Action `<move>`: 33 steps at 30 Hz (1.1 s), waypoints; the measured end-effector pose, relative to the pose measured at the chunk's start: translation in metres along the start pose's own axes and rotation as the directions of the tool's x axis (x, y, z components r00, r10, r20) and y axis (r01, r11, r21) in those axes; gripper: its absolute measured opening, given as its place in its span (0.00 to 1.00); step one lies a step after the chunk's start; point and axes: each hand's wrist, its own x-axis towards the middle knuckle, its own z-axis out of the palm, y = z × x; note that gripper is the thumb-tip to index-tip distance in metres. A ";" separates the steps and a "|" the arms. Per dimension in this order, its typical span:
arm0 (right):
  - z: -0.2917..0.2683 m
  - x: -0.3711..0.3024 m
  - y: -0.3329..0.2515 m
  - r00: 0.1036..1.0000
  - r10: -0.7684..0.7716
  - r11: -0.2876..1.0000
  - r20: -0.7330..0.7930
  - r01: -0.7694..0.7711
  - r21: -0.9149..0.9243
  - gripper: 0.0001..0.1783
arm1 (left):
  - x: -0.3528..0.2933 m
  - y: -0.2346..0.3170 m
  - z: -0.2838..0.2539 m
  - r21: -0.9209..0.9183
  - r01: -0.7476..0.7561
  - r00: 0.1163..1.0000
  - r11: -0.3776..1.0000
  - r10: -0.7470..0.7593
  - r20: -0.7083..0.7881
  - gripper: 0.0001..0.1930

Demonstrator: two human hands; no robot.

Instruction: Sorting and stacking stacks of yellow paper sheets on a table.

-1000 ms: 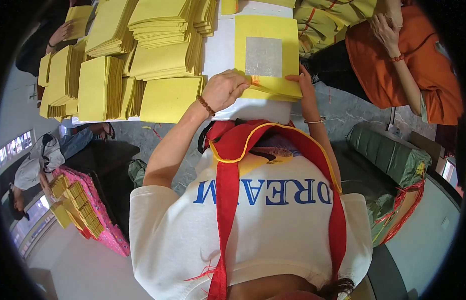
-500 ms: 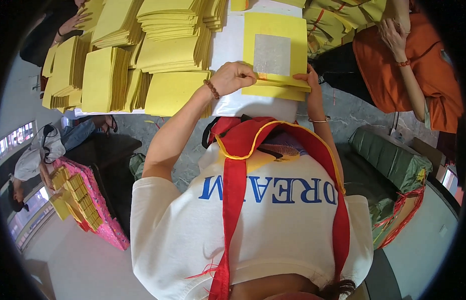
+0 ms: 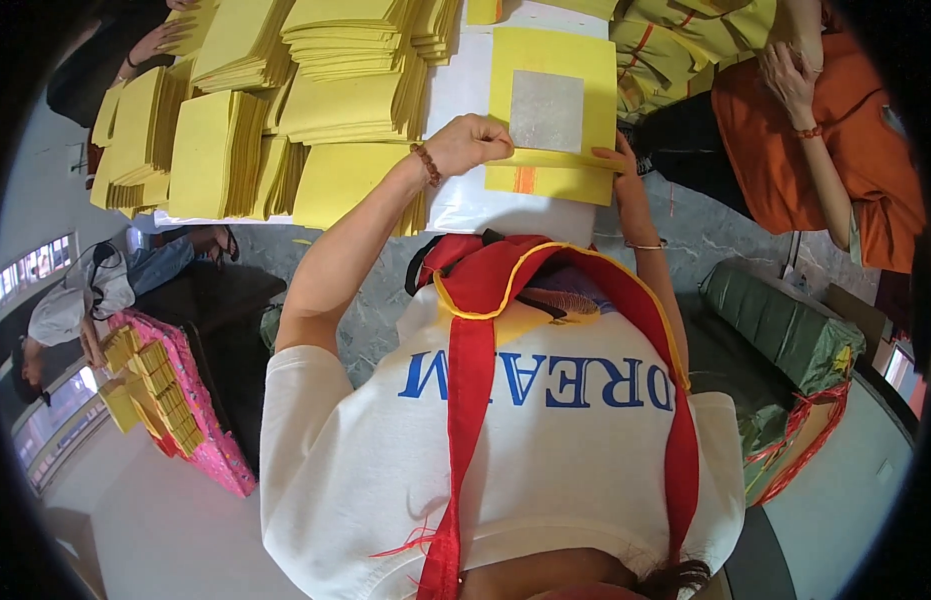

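Observation:
A yellow paper sheet (image 3: 600, 85) with a silver square (image 3: 547, 112) in its middle lies on the white-covered table before me. Across its near part runs a narrow raised fold. My left hand (image 3: 472, 143) pinches the left end of this fold, thumb against curled fingers. At the opposite end my right hand (image 3: 625, 168) grips the sheet's right edge, its fingers partly hidden. Below the fold shows a yellow strip with an orange patch (image 3: 525, 180). Close to my left forearm stand stacks of folded yellow paper (image 3: 353, 108).
More yellow stacks (image 3: 217, 155) fill the table's left side, where another person's hand (image 3: 157, 45) rests. Yellow bundles with red ties (image 3: 675, 50) lie at the far right. A person in orange (image 3: 785, 140) sits there. Green wrapped bales (image 3: 775, 320) stand right of me.
The fold across the sheet has turned, and the orange patch now shows below it rather than on it. Both hands keep their hold at nearly the same places.

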 end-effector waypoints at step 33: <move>0.011 0.004 -0.041 0.994 0.033 0.810 0.103 0.034 -0.585 0.20 | -0.019 0.011 0.017 0.374 -0.018 0.928 0.927 0.155 -0.338 0.14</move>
